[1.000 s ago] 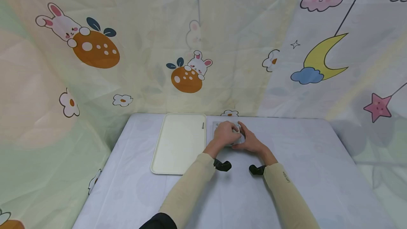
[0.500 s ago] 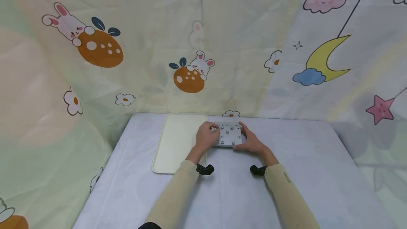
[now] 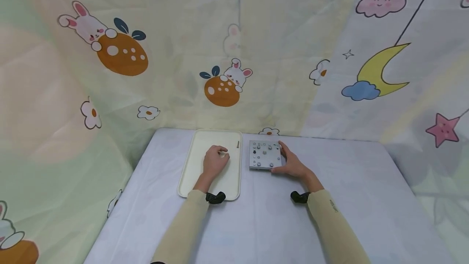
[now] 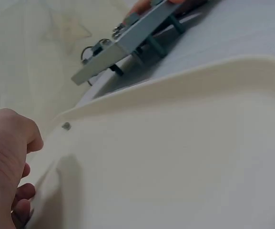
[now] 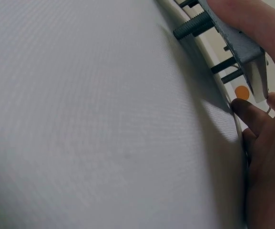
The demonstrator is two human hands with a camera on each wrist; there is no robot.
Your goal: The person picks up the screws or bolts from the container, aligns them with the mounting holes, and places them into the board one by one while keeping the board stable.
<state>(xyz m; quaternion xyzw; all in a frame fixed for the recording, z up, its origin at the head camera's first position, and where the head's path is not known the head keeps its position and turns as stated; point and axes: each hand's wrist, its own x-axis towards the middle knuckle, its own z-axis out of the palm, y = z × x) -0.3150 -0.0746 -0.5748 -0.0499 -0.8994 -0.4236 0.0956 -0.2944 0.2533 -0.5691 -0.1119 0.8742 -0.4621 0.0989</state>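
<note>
My left hand [image 3: 215, 160] is over the middle of a cream tray [image 3: 190, 182] with its fingers bent. In the left wrist view, the left hand [image 4: 6, 162] is at the edge, with thumb and fingers apart; whether anything small sits in the hidden fingertips cannot be seen. A small metal bolt [image 3: 237, 144] lies near the tray's far right corner. To the right, a grey metal plate [image 3: 265, 160] with several bolts and holes stands on threaded legs. My right hand [image 3: 293, 165] holds its right side, thumb at the near corner and fingers at the far one.
A white cloth covers the table [image 3: 278, 215]. Behind it hangs a printed curtain [image 3: 176, 72] close to the back edge. The plate stands just right of the tray. A black wrist camera [image 3: 215, 198] hangs near the tray's front edge.
My left hand has moved left from above the plate to over the tray, uncovering the plate. The right hand keeps its hold on the plate's right side. The head view has shifted slightly.
</note>
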